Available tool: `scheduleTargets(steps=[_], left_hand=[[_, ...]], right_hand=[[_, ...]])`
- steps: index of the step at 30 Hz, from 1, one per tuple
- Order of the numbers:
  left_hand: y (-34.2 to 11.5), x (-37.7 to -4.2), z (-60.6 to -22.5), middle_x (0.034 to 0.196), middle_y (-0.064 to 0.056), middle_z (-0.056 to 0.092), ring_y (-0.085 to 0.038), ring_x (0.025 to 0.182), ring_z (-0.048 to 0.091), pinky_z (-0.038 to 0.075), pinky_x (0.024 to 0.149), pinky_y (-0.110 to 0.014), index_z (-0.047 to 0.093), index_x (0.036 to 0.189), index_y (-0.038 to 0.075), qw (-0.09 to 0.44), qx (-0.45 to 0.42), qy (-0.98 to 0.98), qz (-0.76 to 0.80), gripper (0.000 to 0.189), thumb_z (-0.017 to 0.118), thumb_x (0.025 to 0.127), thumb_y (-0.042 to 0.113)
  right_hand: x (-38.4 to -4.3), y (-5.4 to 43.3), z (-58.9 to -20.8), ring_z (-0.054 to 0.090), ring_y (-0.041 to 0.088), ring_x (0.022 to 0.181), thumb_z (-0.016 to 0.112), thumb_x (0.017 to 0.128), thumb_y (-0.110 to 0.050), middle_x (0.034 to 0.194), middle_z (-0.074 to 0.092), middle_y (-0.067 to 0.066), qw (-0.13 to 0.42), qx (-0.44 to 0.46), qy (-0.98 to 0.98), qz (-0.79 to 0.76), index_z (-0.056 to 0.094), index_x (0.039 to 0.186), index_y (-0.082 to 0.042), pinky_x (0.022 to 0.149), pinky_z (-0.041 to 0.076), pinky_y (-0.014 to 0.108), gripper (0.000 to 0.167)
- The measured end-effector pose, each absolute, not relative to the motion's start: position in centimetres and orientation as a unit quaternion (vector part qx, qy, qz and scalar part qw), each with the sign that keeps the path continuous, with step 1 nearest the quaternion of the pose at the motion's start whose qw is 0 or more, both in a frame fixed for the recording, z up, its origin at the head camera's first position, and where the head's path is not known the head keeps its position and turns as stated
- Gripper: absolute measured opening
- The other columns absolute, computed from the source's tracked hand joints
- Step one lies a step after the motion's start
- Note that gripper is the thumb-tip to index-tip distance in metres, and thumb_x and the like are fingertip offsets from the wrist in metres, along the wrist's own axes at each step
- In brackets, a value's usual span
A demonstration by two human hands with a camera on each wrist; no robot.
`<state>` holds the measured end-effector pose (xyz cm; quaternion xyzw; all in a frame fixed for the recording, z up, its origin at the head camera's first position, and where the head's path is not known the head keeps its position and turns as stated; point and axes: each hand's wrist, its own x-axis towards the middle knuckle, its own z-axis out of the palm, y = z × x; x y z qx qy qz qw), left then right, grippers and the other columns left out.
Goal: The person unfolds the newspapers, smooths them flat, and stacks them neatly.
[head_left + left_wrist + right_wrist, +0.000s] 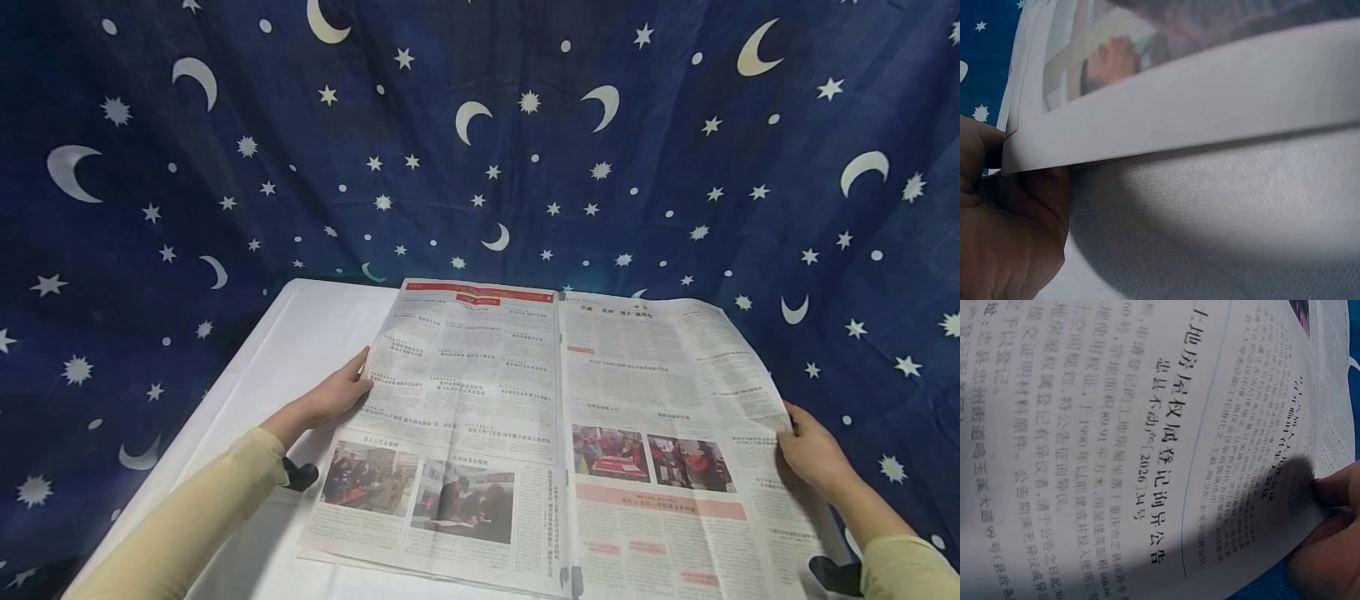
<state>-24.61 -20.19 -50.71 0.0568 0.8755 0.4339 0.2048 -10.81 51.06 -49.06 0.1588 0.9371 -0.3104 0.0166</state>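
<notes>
A newspaper (487,400) lies spread open, its fold running down the middle, with printed columns and colour photos on both pages. At its left edge my left hand (333,396) pinches the sheets; the left wrist view shows the thumb above and curled fingers (1047,194) beneath the paper edge. My right hand (817,454) grips the outer edge of the right page, which is lifted and bowed. In the right wrist view, the underside of that newspaper page (1147,450) shows large printed characters, with thumb and fingers (1329,550) at its edge.
Under the newspaper is a table with a white cloth (322,325), bare along its left side. A dark blue curtain (420,108) with moons and stars hangs behind and at both sides. Black straps (300,477) sit at the wrists.
</notes>
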Motion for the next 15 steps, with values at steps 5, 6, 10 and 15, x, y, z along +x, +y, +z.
scheduleTargets(steps=[5,6,10,15], left_hand=[[-19.94,-24.52,-50.47,0.171,-0.017,0.004,-0.041,0.154,0.008,0.01,0.122,-0.059,-0.006,0.165,0.015,0.204,0.05,0.88,0.425,0.074,0.039,0.106,0.018],[-19.89,-24.5,-50.42,0.171,-0.017,0.004,-0.041,0.154,0.008,0.01,0.122,-0.059,-0.006,0.165,0.014,0.204,0.048,0.881,0.424,0.074,0.039,0.106,0.018],[-19.74,-24.43,-50.36,0.171,-0.016,0.001,-0.04,0.155,0.005,0.008,0.122,-0.058,-0.006,0.165,0.015,0.204,0.037,0.885,0.417,0.073,0.038,0.107,0.018],[-19.62,-24.37,-50.48,0.171,-0.016,0.002,-0.041,0.155,0.005,0.008,0.122,-0.059,-0.006,0.165,0.016,0.206,0.032,0.887,0.412,0.073,0.038,0.107,0.019]], right_hand=[[-11.05,51.26,-49.25,0.046,0.057,0.112,0.028,0.105,-0.005,0.135,0.032,0.049,0.018,0.168,0.936,-0.308,0.004,0.156,0.014,0.09,0.037,0.074,0.059],[-11.1,51.32,-49.29,0.046,0.057,0.112,0.029,0.105,-0.005,0.135,0.032,0.049,0.019,0.17,0.936,-0.307,0.004,0.156,0.014,0.09,0.036,0.074,0.059],[-11.28,51.56,-49.43,0.047,0.057,0.11,0.029,0.104,-0.004,0.134,0.033,0.049,0.019,0.174,0.938,-0.3,0.004,0.155,0.015,0.089,0.037,0.074,0.06],[-11.34,51.53,-49.47,0.049,0.056,0.108,0.03,0.103,-0.002,0.132,0.035,0.049,0.019,0.175,0.94,-0.292,0.006,0.154,0.017,0.088,0.039,0.072,0.059]])
